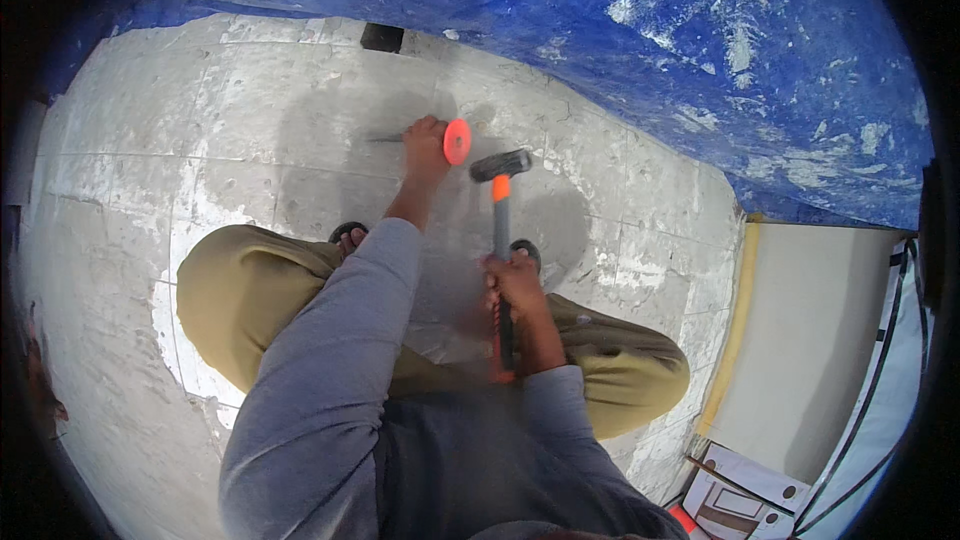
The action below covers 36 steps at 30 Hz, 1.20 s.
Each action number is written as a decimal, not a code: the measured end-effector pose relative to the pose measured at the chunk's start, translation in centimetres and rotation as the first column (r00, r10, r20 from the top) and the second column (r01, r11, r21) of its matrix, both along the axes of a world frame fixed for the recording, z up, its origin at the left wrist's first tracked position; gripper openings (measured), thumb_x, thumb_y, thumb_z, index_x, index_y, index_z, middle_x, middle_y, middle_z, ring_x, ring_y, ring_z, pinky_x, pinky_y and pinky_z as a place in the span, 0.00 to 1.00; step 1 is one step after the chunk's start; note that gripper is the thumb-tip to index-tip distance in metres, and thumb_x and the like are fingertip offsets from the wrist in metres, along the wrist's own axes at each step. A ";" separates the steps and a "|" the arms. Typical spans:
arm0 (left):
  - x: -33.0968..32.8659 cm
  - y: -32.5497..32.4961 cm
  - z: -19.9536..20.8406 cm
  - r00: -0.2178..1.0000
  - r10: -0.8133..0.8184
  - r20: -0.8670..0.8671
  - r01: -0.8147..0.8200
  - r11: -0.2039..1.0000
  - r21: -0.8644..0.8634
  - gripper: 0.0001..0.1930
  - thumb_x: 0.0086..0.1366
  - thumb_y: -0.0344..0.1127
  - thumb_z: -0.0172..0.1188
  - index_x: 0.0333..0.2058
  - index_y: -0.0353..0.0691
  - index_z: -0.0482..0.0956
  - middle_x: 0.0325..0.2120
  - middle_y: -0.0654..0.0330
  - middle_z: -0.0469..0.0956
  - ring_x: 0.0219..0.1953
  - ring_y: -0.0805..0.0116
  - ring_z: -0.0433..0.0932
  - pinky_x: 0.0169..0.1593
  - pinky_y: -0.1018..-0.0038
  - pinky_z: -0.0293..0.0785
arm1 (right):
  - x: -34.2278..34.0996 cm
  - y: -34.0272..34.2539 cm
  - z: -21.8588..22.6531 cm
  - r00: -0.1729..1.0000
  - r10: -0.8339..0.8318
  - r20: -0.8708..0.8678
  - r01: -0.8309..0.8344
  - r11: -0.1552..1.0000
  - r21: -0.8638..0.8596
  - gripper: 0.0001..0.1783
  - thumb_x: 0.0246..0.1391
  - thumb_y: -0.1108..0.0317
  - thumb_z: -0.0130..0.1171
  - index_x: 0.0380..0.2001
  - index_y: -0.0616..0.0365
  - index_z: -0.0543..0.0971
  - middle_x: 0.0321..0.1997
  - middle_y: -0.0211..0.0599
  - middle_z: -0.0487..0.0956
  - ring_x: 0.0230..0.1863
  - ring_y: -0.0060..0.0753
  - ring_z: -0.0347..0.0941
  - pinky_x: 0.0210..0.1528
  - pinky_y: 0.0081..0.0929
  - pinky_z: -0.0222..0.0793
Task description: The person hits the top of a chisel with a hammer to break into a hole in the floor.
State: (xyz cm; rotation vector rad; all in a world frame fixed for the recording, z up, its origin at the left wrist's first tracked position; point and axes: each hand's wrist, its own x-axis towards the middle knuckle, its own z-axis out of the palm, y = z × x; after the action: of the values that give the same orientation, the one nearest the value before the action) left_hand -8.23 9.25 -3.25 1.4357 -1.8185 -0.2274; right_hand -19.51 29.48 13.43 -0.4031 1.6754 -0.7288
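Observation:
My left hand (425,152) is closed round a chisel (457,142) that has a round red-orange guard at its struck end. The chisel lies nearly level, and its thin dark blade (386,139) points left from my fist, low over the grey floor. My right hand (517,282) grips the handle of a club hammer (500,208) with a dark metal head and a grey, orange and black handle. The hammer head is just right of the guard, with a small gap between them. The chisel's shaft is hidden inside my left hand.
I squat on a worn tiled floor (110,170) with white patches. A chipped blue wall (560,20) runs along the far side, with a small black square (382,37) at its foot. At right are a yellow strip (733,340), a pale panel (815,310) and a printed white box (740,500).

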 end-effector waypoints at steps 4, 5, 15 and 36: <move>-4.3 0.4 3.9 0.954 -0.119 -0.274 0.109 0.993 -0.051 0.11 0.46 0.36 0.65 0.30 0.43 0.78 0.29 0.57 0.75 0.35 0.53 0.74 0.38 0.58 0.70 | -1.7 -1.1 1.1 0.986 -0.156 0.058 0.165 0.966 -0.198 0.10 0.53 0.69 0.57 0.22 0.58 0.68 0.13 0.30 0.66 0.08 0.24 0.61 0.10 0.27 0.62; -5.1 0.3 4.3 0.952 -0.141 -0.271 0.133 0.990 -0.047 0.12 0.45 0.35 0.65 0.31 0.42 0.78 0.30 0.55 0.75 0.35 0.53 0.74 0.38 0.58 0.71 | -1.6 -1.4 1.6 0.983 -0.167 0.078 0.180 0.961 -0.211 0.10 0.53 0.69 0.57 0.22 0.58 0.68 0.13 0.30 0.66 0.08 0.23 0.60 0.10 0.26 0.62; -7.5 1.2 7.6 0.874 -0.247 -0.420 0.351 0.916 0.192 0.17 0.49 0.39 0.64 0.39 0.42 0.77 0.40 0.53 0.76 0.45 0.52 0.74 0.47 0.58 0.71 | -3.2 0.4 -3.7 0.929 -0.240 0.282 0.253 0.968 -0.008 0.07 0.51 0.71 0.55 0.27 0.62 0.69 0.16 0.31 0.66 0.11 0.25 0.62 0.14 0.28 0.65; 4.1 -5.0 2.4 0.922 -0.315 -0.225 0.259 0.934 -0.248 0.14 0.53 0.34 0.65 0.37 0.38 0.76 0.34 0.58 0.77 0.39 0.61 0.75 0.46 0.65 0.70 | 0.2 -2.3 -0.5 0.983 -0.050 0.177 0.065 0.995 -0.075 0.09 0.52 0.70 0.58 0.26 0.60 0.69 0.16 0.29 0.67 0.11 0.21 0.63 0.12 0.25 0.63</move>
State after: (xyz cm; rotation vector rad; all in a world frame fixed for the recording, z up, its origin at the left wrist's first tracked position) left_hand -4.11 4.21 -0.82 0.9368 -1.7685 -0.3423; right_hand -19.27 27.19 12.90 -0.3378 1.5011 -0.8519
